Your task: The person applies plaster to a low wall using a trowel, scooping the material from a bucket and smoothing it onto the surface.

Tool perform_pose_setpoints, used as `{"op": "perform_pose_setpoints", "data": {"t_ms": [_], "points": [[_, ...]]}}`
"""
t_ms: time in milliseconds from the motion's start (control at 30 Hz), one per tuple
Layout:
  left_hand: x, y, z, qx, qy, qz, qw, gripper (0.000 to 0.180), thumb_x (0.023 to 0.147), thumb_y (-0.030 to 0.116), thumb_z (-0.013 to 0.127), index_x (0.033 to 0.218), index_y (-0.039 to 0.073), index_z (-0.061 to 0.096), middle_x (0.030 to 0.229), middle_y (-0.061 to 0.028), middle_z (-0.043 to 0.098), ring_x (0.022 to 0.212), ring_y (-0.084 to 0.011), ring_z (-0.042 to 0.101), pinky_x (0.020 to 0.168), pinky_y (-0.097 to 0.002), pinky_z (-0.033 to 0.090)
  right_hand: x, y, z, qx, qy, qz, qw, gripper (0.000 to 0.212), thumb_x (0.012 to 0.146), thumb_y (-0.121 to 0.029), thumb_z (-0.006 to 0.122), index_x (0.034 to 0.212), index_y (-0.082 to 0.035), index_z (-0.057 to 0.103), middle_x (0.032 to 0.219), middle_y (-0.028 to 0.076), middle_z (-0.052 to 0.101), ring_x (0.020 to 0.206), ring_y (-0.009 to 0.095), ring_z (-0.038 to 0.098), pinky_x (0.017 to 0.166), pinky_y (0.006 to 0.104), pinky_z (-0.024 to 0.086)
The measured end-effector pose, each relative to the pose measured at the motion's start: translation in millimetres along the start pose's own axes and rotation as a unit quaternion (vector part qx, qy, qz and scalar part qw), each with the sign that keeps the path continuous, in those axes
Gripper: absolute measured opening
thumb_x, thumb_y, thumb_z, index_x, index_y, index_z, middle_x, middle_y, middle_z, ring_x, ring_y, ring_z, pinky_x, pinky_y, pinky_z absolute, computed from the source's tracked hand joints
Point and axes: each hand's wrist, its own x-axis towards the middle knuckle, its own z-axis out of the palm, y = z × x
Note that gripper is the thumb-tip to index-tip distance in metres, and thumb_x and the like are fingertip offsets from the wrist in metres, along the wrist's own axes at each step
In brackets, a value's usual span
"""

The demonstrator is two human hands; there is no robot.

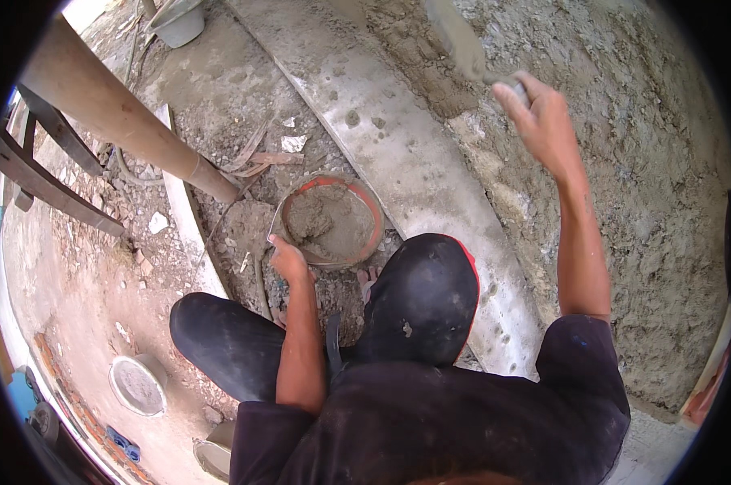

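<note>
My right hand (537,113) is closed round the handle of a trowel (456,39), whose mortar-smeared blade points up and to the left. It is held out over rough, wet-looking mortar (616,186) that covers the surface on the right. Down at the middle, an orange-rimmed bucket (373,212) holds grey wet mortar (330,220), heaped on its left side. My left hand (288,260) grips the bucket's thin wire handle at its near left rim. The bucket stands on rubble just beyond my bent knees.
A pale concrete ledge (398,153) runs diagonally between bucket and mortar. A round post (115,97) leans in at the left beside dark wooden legs (58,166). White buckets (162,380) stand lower left; a pale tub (179,26) sits at the far left. Broken rubble covers the ground.
</note>
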Motion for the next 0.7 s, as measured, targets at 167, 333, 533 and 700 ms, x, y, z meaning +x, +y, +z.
{"op": "perform_pose_setpoints", "data": {"t_ms": [167, 333, 533, 700], "points": [[-23.6, 0.8, 19.1, 0.081, -0.014, 0.016, 0.996, 0.074, 0.098, 0.053, 0.047, 0.089, -0.02, 0.061, 0.085, -0.0303, 0.065, 0.077, -0.0371, 0.059, 0.076, -0.0495, 0.044, -95.4, 25.0, 116.9, -0.135, -0.227, -0.136, 0.955, 0.022, 0.092, -0.023, 0.058, 0.092, -0.002, 0.062, 0.079, 0.02, 0.066, 0.079, 0.036, 0.067, 0.068, 0.0466, 0.051], [-29.0, 13.6, 11.4, 0.047, -0.032, 0.042, 0.998, 0.07, 0.1, 0.047, 0.046, 0.083, -0.018, 0.062, 0.079, -0.0278, 0.065, 0.072, -0.0345, 0.059, 0.074, -0.0487, 0.044, -98.5, 3.2, 238.5, -0.157, -0.237, -0.228, 0.931, 0.017, 0.082, -0.011, 0.059, 0.092, 0.002, 0.062, 0.088, 0.019, 0.068, 0.08, 0.036, 0.068, 0.07, 0.0463, 0.054], [-50.2, 18.7, 4.6, 0.127, -0.102, 0.049, 0.985, 0.069, 0.1, 0.049, 0.045, 0.091, -0.017, 0.063, 0.084, -0.0218, 0.066, 0.077, -0.0248, 0.056, 0.076, -0.0432, 0.045, -124.5, 5.1, 252.3, -0.04, -0.407, -0.162, 0.898, 0.025, 0.088, -0.025, 0.063, 0.1, -0.003, 0.063, 0.089, 0.021, 0.067, 0.087, 0.04, 0.066, 0.077, 0.0493, 0.052], [-36.0, 9.1, 4.6, 0.119, -0.065, 0.087, 0.987, 0.072, 0.101, 0.049, 0.04, 0.075, -0.015, 0.06, 0.069, -0.0262, 0.062, 0.065, -0.0389, 0.053, 0.07, -0.0518, 0.04, -150.3, 28.9, 226.8, -0.012, -0.377, -0.069, 0.924, 0.03, 0.089, -0.03, 0.066, 0.105, -0.005, 0.061, 0.086, 0.022, 0.067, 0.089, 0.041, 0.065, 0.076, 0.051, 0.05]]}}
